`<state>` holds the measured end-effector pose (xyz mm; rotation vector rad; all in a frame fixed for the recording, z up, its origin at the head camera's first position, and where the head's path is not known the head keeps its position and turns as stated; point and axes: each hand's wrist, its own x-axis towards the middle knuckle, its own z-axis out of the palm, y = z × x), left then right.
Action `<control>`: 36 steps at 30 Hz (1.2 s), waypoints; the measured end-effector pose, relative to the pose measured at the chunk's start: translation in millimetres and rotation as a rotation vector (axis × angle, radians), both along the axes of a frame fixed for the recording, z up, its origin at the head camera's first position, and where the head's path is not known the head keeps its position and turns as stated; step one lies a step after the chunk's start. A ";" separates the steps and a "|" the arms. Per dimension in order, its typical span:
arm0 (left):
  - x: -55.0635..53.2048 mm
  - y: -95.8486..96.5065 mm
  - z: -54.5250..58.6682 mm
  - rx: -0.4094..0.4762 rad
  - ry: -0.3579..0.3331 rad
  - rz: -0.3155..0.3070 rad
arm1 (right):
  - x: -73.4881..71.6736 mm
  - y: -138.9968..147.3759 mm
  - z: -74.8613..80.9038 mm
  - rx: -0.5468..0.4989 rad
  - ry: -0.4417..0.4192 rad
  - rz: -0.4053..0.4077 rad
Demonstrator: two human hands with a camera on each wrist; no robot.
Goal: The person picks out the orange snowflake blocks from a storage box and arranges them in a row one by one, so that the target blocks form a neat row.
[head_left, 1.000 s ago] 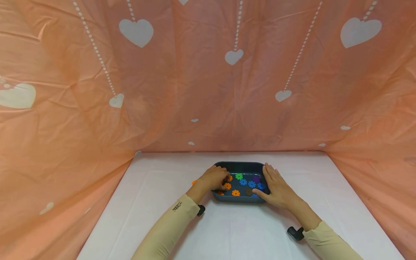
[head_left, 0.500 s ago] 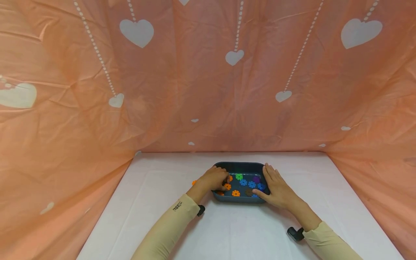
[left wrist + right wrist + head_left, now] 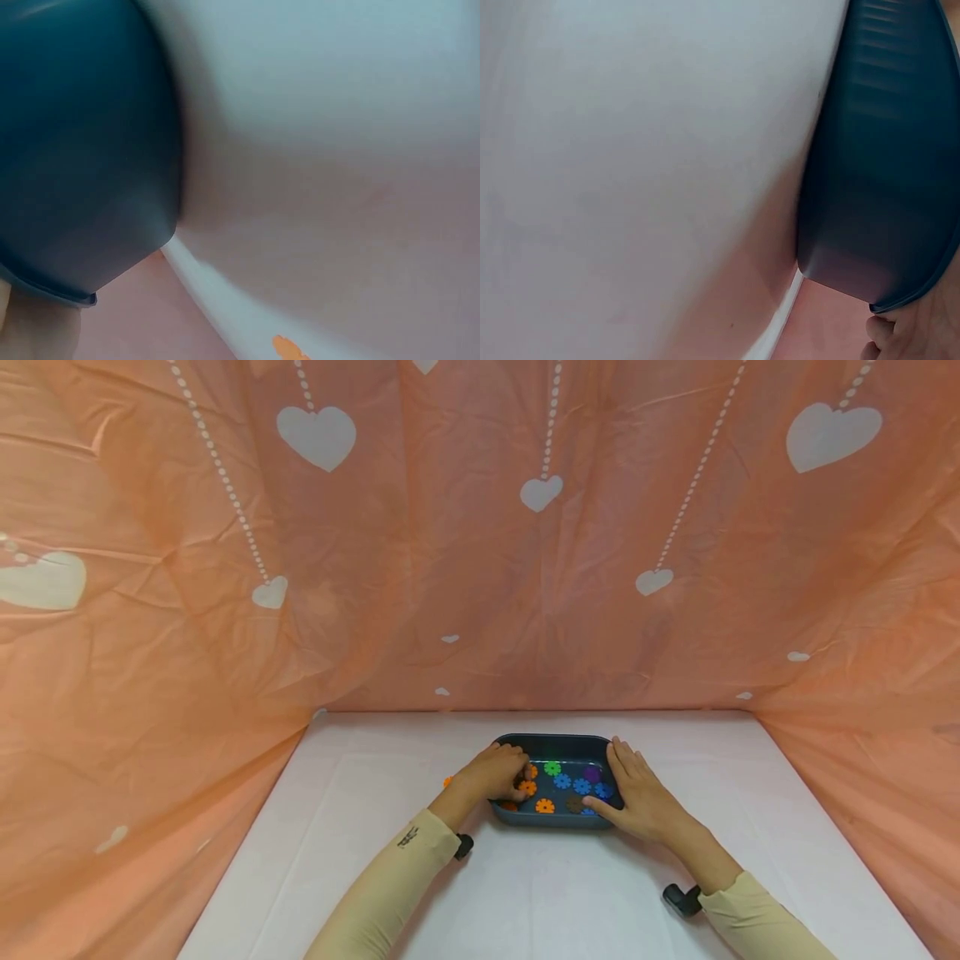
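Flower-shaped plastic discs lie in a dark blue-grey rectangular tray [image 3: 551, 821]. My left hand [image 3: 495, 772] reaches over the tray's left rim, its fingers curled down inside. Right at its fingertips is an orange flower disc [image 3: 528, 787]; I cannot tell whether the fingers hold one. The right hand [image 3: 647, 800] rests on the right rim, fingers straight along the edge and thumb over the inside, near a brown disc [image 3: 574, 803]. Both wrist views show mostly the tray's outer wall [image 3: 82, 165], with skin at the rim.
Inside the tray are also a green disc [image 3: 552, 768], a purple disc [image 3: 592, 773] and several blue discs [image 3: 582, 786]. One orange disc [image 3: 288, 348] lies outside, left of the tray, on the white tabletop [image 3: 360, 810]. An orange sheet with hearts [image 3: 480, 568] hangs behind.
The orange disc by my left fingertips has shifted slightly up and to the right. Both hands and the tray keep their places.
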<state>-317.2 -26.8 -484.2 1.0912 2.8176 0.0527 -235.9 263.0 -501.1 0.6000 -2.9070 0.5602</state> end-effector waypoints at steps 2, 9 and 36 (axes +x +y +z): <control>0.0 -1.3 0.6 0.016 -0.002 -0.003 | 0.2 -0.7 0.4 -0.001 0.009 0.001; 2.8 -9.2 13.2 0.107 -0.005 -0.004 | 0.0 -1.2 -0.4 -0.001 -0.024 -0.001; -0.9 -104.1 22.0 0.361 -0.029 0.158 | -1.0 -0.2 -1.0 -0.003 -0.029 -0.001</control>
